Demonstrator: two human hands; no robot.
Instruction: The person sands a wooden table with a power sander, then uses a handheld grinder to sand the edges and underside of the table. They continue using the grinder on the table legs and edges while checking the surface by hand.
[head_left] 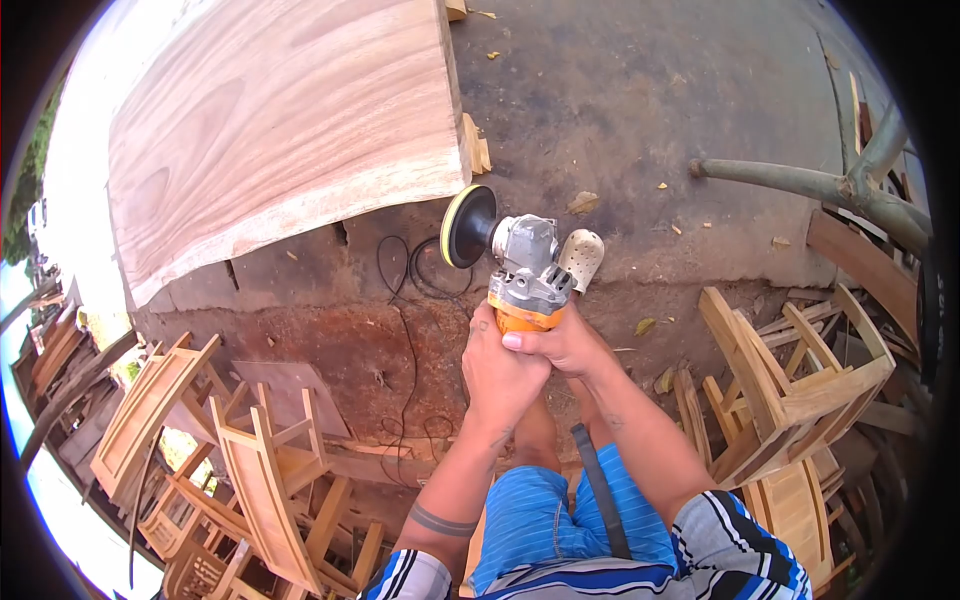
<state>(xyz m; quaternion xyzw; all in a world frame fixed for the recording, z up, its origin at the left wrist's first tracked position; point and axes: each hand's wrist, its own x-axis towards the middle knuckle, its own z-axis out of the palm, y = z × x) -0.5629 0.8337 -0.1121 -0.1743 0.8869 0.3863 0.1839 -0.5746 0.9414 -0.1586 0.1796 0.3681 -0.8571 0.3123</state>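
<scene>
An orange and grey angle grinder is held out in front of the body. Its round black disc with a yellow-green rim stands nearly on edge, close to the lower right corner of a large wooden slab. My left hand is wrapped round the orange body from the left. From the right, my right hand grips the same body, its thumb lying across it. Whether the disc touches the slab's edge I cannot tell.
A black cable loops over the ground left of the grinder. Wooden chair frames stand at lower left, others at right. A metal pole juts in at upper right. A pale clog shows beyond the grinder.
</scene>
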